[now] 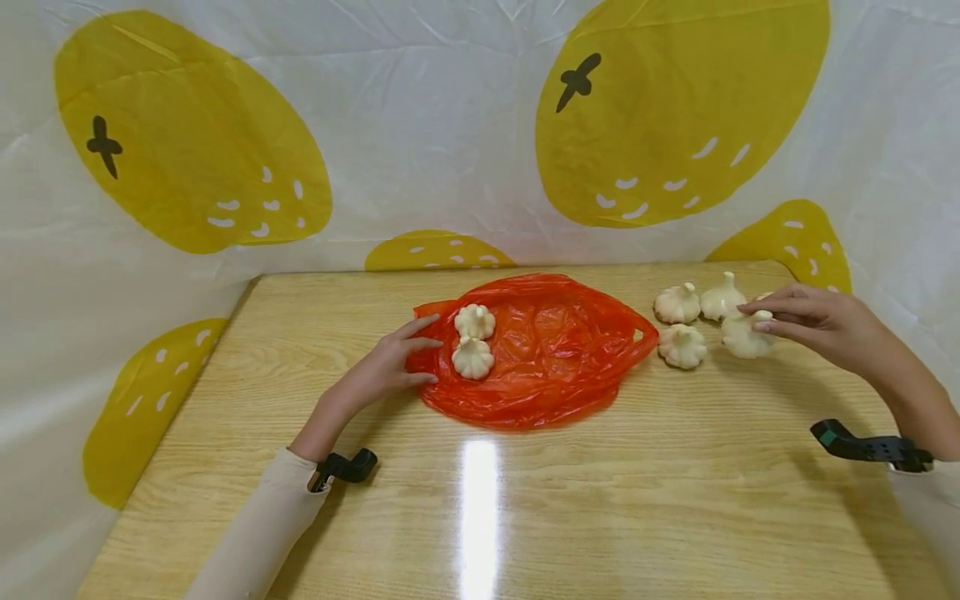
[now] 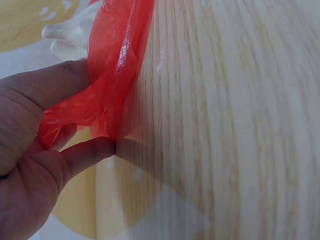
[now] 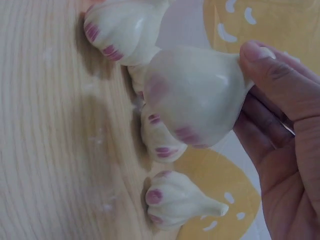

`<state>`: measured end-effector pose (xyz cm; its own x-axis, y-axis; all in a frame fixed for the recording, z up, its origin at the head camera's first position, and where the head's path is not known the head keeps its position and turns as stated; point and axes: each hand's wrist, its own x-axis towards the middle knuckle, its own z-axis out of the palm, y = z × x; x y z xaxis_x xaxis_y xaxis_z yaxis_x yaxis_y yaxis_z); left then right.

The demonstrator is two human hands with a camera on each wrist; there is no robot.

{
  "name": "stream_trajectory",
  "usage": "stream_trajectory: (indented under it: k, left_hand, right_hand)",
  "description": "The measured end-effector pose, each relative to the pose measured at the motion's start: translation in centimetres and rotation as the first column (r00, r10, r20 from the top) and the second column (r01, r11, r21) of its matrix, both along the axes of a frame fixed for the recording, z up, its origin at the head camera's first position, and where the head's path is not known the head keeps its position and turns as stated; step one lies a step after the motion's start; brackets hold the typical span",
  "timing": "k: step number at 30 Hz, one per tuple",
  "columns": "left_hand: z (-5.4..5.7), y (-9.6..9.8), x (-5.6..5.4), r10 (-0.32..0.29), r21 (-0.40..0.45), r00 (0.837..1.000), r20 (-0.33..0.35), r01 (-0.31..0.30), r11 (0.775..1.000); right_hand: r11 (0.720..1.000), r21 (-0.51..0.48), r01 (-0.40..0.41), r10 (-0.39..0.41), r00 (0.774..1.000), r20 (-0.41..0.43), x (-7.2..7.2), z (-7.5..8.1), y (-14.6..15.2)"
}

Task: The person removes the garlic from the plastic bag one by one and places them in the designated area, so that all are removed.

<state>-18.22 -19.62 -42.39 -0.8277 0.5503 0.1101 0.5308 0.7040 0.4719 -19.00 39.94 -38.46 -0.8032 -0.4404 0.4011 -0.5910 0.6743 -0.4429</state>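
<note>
A red plastic bag (image 1: 555, 333) lies spread on the table, with two garlic bulbs (image 1: 474, 322) on its left part. My left hand (image 1: 386, 364) touches the bag's left edge, fingers spread and fairly straight. In the left wrist view, the red film (image 2: 117, 60) lies against the thumb and fingers, and a pale garlic stem shows behind it. At the right, my right hand (image 1: 825, 321) pinches a garlic bulb (image 3: 192, 97) by its stem, held above the table. Several other garlic bulbs (image 1: 682, 346) stand beside it, one partly hidden behind the hand.
The wooden table (image 1: 360, 517) carries the bag and the garlic. A white cloth (image 1: 435, 125) with yellow fruit prints hangs behind and at the sides. Each wrist wears a black camera strap (image 1: 870, 446).
</note>
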Motion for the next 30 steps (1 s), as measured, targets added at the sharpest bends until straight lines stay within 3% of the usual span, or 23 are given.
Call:
stream_trajectory:
  k: [8,15,23,30]
  left_hand:
    - [0.1,0.2,0.0,0.006,0.014,1.000,0.011,-0.006,1.000]
    - [0.1,0.3,-0.1,0.010,0.005,1.000,0.014,-0.010,1.000]
    - [0.3,0.2,0.0,0.015,-0.008,1.000,0.016,-0.015,1.000]
    - [0.1,0.0,0.0,0.009,-0.010,1.000,0.015,-0.009,1.000]
  right_hand:
    - [0.992,-0.064,0.105,-0.095,0.985,0.145,0.0,-0.5,0.8]
    - [0.996,-0.044,0.081,-0.074,0.989,0.132,-0.6,-0.9,1.2]
    - [0.992,0.014,0.124,-0.124,0.974,0.192,-0.8,-1.0,0.8]
    - [0.992,-0.001,0.127,-0.124,0.970,0.208,-0.9,-1.6,0.6]
